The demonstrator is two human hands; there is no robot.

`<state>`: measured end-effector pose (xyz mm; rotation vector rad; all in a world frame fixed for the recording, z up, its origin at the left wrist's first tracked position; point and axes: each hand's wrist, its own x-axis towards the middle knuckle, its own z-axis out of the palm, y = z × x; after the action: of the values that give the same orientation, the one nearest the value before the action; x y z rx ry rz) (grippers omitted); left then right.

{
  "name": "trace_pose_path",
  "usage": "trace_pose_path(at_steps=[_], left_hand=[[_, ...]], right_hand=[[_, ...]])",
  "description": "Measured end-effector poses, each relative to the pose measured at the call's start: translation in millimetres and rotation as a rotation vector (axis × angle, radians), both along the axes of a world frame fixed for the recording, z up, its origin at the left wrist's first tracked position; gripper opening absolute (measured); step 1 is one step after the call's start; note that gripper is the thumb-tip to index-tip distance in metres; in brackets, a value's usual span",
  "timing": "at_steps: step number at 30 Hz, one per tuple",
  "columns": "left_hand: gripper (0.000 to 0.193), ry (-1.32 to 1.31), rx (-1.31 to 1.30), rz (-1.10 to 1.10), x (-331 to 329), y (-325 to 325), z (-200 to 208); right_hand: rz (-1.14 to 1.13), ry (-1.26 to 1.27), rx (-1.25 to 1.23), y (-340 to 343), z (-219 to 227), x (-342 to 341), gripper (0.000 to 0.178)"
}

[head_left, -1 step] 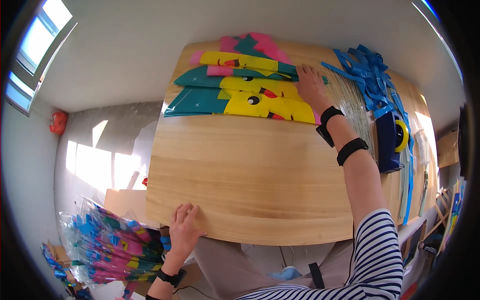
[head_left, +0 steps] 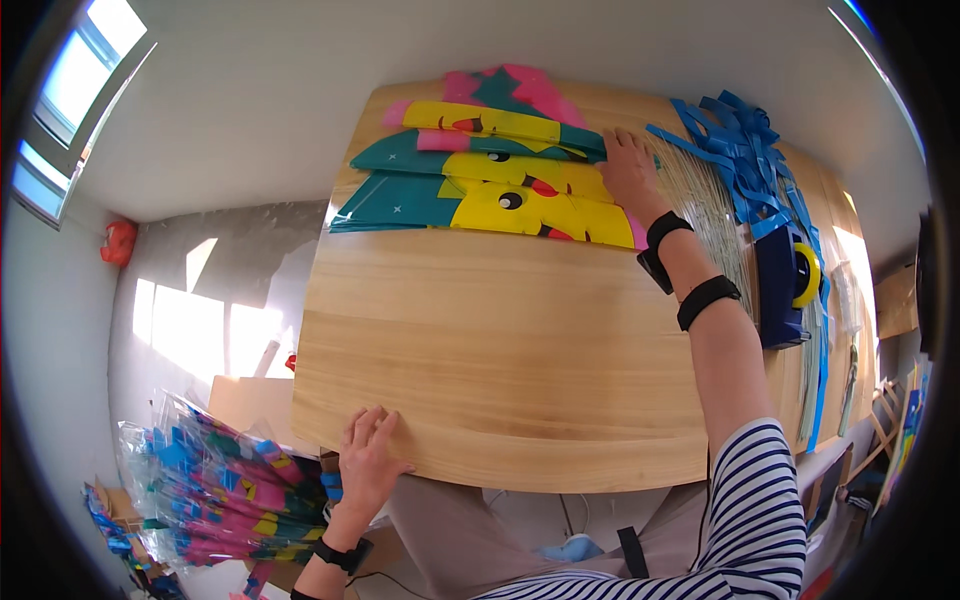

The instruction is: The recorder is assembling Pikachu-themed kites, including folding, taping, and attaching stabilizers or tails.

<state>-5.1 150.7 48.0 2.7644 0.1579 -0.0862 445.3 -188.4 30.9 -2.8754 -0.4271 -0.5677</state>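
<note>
Several folded, thin printed sheets in teal, yellow and pink lie in overlapping rows; the nearest sheet (head_left: 490,210) carries a cartoon eye and red cheek marks. My right hand (head_left: 630,170) rests at the right end of the upper folded sheets, fingers extended, with some fingertips hard to make out. Nothing shows gripped in it. Down at the near left corner of the wooden table (head_left: 500,350), my left hand (head_left: 368,455) lies over the edge with fingers spread on the wood. It holds nothing.
To the right are thin pale sticks (head_left: 715,205), a heap of blue ribbon (head_left: 745,140) and a dark blue tape dispenser (head_left: 780,290) with a yellow roll. Bundles in clear plastic bags (head_left: 220,490) stand beside the table at lower left. A red object (head_left: 118,244) hangs on the left wall.
My right hand has shifted very slightly to the right along the end of the sheets. The left hand stays in place.
</note>
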Motion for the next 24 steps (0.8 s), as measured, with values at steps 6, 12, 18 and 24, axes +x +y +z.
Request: trace_pose_path(at_steps=[6,12,18,24], left_hand=[[0.086,0.005,0.006,0.004,3,-3,4],[0.086,0.009,-0.006,0.009,2,-3,6],[0.085,-0.01,-0.007,-0.002,1,-4,8],[0.08,-0.015,-0.026,-0.01,1,-4,8]], right_hand=[[-0.089,0.056,-0.124,-28,-14,19,0.054],[-0.055,0.002,-0.04,-26,-12,8,0.041],[-0.016,0.05,-0.153,-32,-3,-10,0.02],[0.246,0.002,0.228,-12,29,-117,0.007]])
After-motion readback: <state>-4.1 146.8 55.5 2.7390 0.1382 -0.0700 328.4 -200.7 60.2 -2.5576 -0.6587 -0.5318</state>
